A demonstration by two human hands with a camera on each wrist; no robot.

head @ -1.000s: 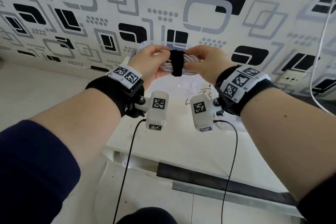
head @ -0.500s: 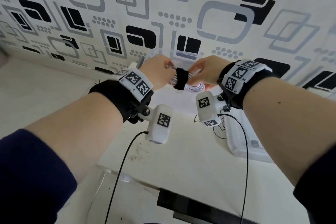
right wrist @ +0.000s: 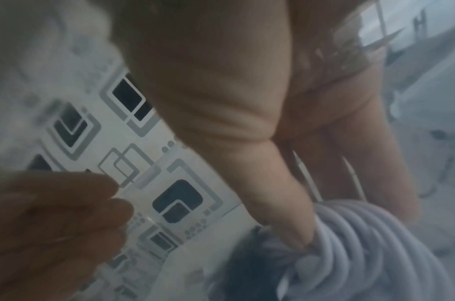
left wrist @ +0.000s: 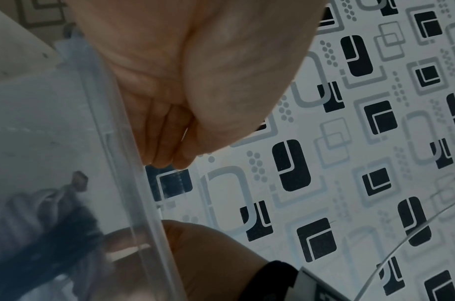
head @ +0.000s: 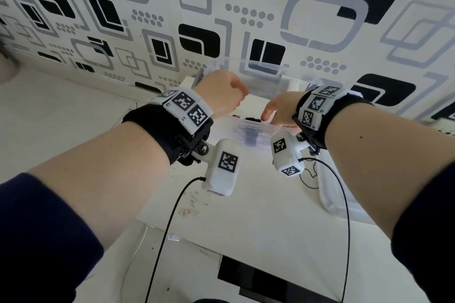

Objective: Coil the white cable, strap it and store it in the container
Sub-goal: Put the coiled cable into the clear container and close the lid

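Observation:
The white cable coil [right wrist: 363, 244], bound by a black strap [right wrist: 249, 256], is down inside the clear container [head: 246, 122]. My right hand [head: 278, 113] reaches into the container and pinches the coil between thumb and fingers [right wrist: 293, 213]. In the head view the coil [head: 248, 136] shows only dimly through the near wall. My left hand [head: 221, 96] hovers above the container's left rim [left wrist: 144, 203], fingers curled into the palm [left wrist: 170, 132], holding nothing. Through the wall, the left wrist view shows the strap [left wrist: 67, 234] blurred.
The container stands at the back of a white table [head: 246, 204], close to the patterned wall [head: 320, 19]. A clear lid [head: 330, 192] lies on the table to the right. Black camera leads [head: 167, 229] hang from both wrists over the table's front edge.
Both hands held the strapped coil in the air before. The right hand has lowered it into the container; the left hand has let go and curled up above the rim.

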